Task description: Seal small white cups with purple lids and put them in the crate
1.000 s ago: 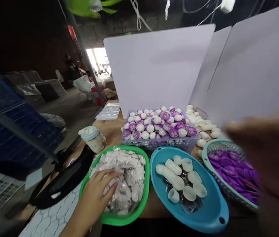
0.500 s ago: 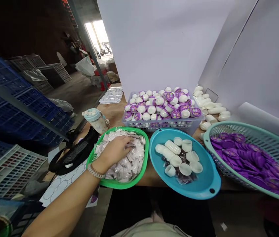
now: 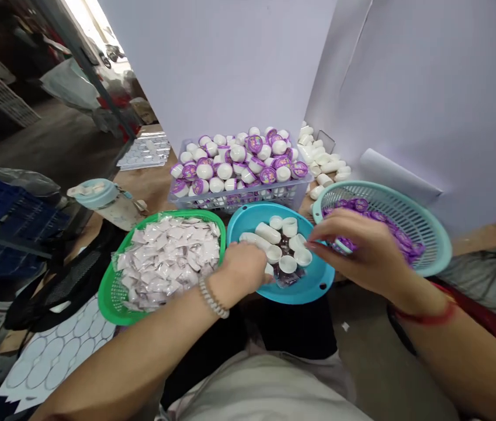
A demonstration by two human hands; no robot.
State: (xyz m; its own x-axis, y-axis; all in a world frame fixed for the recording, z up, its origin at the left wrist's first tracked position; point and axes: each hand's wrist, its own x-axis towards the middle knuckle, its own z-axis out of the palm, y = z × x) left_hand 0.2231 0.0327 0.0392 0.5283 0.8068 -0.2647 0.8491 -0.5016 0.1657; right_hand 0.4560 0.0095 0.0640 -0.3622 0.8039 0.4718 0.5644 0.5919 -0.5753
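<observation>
White panels back the wooden table. White plastic cups lie in the blue basin, left hand curled at its left side, right hand apart at its right; whether either grips anything, I cannot tell.

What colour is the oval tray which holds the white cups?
The oval tray is bright blue, best seen in the head view.
</observation>
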